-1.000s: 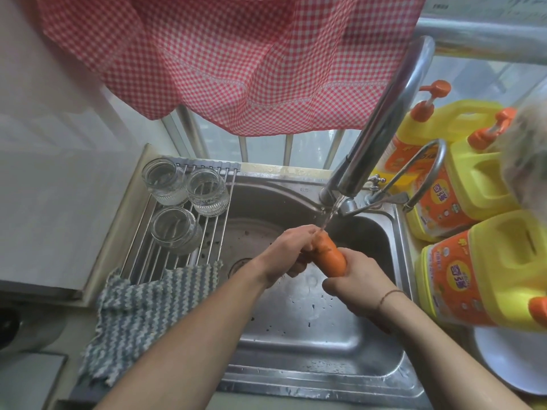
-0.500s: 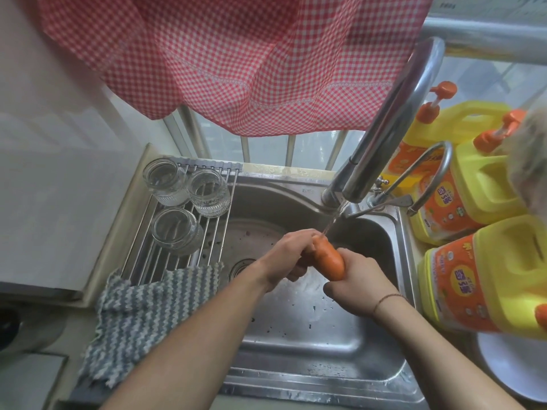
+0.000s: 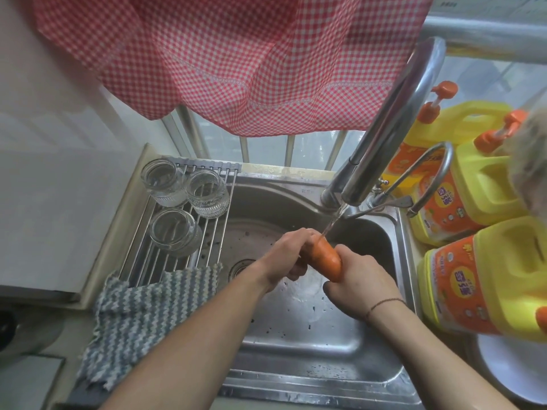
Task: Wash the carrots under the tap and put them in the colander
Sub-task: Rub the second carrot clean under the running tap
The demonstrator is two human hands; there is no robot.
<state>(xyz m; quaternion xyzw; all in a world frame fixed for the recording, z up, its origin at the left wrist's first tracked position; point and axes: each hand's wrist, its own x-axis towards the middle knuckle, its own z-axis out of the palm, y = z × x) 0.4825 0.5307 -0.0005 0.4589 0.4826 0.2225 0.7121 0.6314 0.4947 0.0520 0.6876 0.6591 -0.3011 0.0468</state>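
Two hands hold one carrot [image 3: 325,257] over the steel sink [image 3: 310,377], under the thin stream from the tap [image 3: 396,122]. The left hand [image 3: 288,254] has its grip wrapped round the carrot's far end; the right hand [image 3: 359,284] clasps the near end. Three glass jars [image 3: 174,232] stand on the drying rack [image 3: 213,232], beside a striped cloth [image 3: 139,315].
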